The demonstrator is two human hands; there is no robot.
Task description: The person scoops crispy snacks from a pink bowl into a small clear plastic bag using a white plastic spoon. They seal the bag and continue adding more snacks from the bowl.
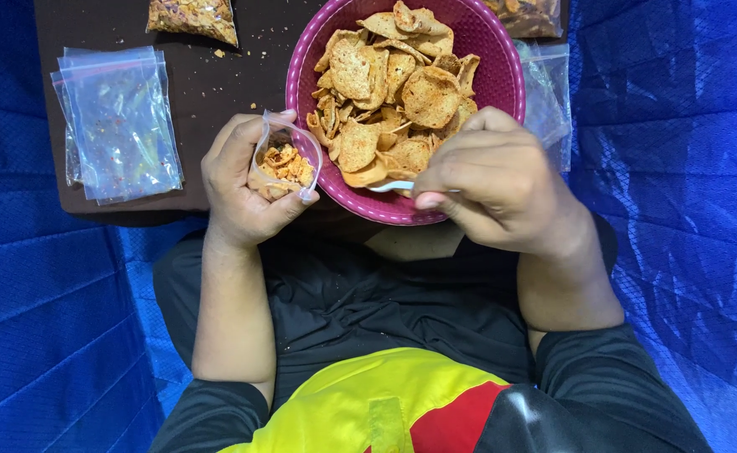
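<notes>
head view: our left hand (243, 180) grips a half-full bag (283, 165), right hand (490, 180) pinches a spoon (392, 186) by the bowl (503, 80); chips (394, 84) could spill if the bag tips.

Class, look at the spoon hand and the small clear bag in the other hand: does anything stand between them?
Nothing visible does. The right hand holds a white spoon at the pink bowl's near rim. The left hand holds the small bag open beside that rim, mouth unobstructed.
</notes>
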